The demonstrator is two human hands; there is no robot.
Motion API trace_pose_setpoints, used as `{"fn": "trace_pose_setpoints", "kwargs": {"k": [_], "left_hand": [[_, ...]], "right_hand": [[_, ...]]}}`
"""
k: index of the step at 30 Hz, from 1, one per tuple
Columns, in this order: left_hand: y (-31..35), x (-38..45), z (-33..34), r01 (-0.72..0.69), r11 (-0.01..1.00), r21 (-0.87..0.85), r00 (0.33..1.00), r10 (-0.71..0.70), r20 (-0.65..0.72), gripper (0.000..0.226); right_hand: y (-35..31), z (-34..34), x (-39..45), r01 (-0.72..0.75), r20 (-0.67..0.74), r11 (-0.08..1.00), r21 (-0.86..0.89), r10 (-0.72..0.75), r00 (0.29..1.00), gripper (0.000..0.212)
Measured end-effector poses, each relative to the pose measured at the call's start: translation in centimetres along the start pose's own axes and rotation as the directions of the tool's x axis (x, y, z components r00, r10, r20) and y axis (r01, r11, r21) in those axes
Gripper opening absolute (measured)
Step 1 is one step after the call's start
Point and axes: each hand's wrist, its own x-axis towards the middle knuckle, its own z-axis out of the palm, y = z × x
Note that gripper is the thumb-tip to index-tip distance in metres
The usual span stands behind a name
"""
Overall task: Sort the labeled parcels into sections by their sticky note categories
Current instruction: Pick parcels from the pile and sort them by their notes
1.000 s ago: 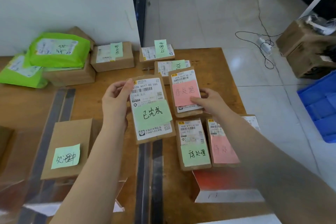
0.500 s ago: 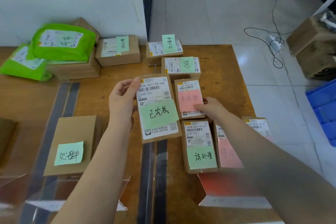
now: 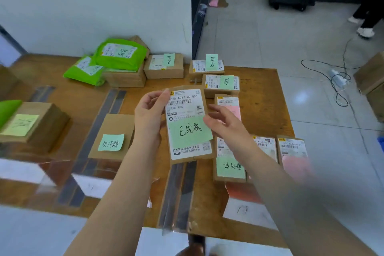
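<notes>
Parcel, green note "已完成"

Parcel sorting room: labeled parcels on wooden table, cartons on floor

Left grip holding green-noted parcel above wooden table, right grip blurred, seemingly touching its edge

The left hand is raised above the table, with the thumb and fingers curled in a grip. The right hand is held beside it, fingers loosely spread.
</notes>
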Motion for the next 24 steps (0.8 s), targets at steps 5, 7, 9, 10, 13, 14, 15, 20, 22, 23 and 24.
{"fn": "trace_pose_setpoints", "kwargs": {"k": [5, 7, 9, 10, 13, 14, 15, 20, 22, 23, 24], "left_hand": [[1.1, -6.8, -3.0, -0.067, 0.997, -0.022, 0.992, 0.064, -0.112, 0.011], [1.1, -9.5, -4.6, -0.075, 0.997, -0.001, 0.986, 0.074, -0.149, 0.008], [1.2, -12.2, -6.4, -0.056, 0.998, -0.019, 0.985, 0.052, -0.165, 0.002], [1.3, -13.5, -7.4, -0.04, 0.999, -0.021, 0.986, 0.036, -0.162, 0.008], [1.1, -16.7, -11.0, -0.013, 1.0, -0.012, 0.986, 0.011, -0.169, 0.043], [1.0, -17.6, -12.2, -0.022, 1.0, -0.009, 0.984, 0.02, -0.178, 0.049], [1.0, -18.5, -13.4, -0.038, 0.999, -0.002, 0.983, 0.037, -0.18, 0.051], [1.2, -21.5, -18.8, -0.056, 0.998, -0.025, 0.975, 0.049, -0.216, 0.041], [1.1, -21.8, -21.0, -0.028, 1.0, 0.0, 0.972, 0.028, -0.232, 0.044], [1.2, -21.9, -22.2, -0.012, 1.0, 0.011, 0.97, 0.014, -0.245, 0.047], [1.3, -21.9, -23.4, -0.001, 1.0, 0.014, 0.966, 0.004, -0.26, 0.05]], "right_hand": [[0.9, 2.4, -5.8, -0.087, 0.199, 0.987, 0.137, 0.059, 0.978, 0.059], [1.3, 3.3, -7.9, -0.108, 0.249, 0.973, 0.203, 0.056, 0.967, 0.058], [1.5, 4.4, -9.6, -0.116, 0.286, 0.968, 0.224, 0.048, 0.957, 0.056], [1.6, 5.2, -10.3, -0.122, 0.303, 0.965, 0.23, 0.048, 0.952, 0.056], [1.5, 7.8, -12.1, -0.127, 0.345, 0.967, 0.221, 0.044, 0.938, 0.055], [1.5, 8.8, -12.6, -0.128, 0.358, 0.968, 0.215, 0.043, 0.933, 0.054], [1.4, 9.8, -13.1, -0.129, 0.37, 0.968, 0.216, 0.041, 0.928, 0.052], [1.6, 15.2, -15.1, -0.147, 0.427, 0.95, 0.275, 0.016, 0.904, 0.044], [1.7, 17.6, -15.4, -0.159, 0.425, 0.944, 0.288, 0.022, 0.905, 0.042], [1.7, 18.8, -15.4, -0.16, 0.419, 0.942, 0.294, 0.023, 0.908, 0.041], [1.8, 20.2, -15.5, -0.156, 0.413, 0.943, 0.294, 0.022, 0.91, 0.039]]}}
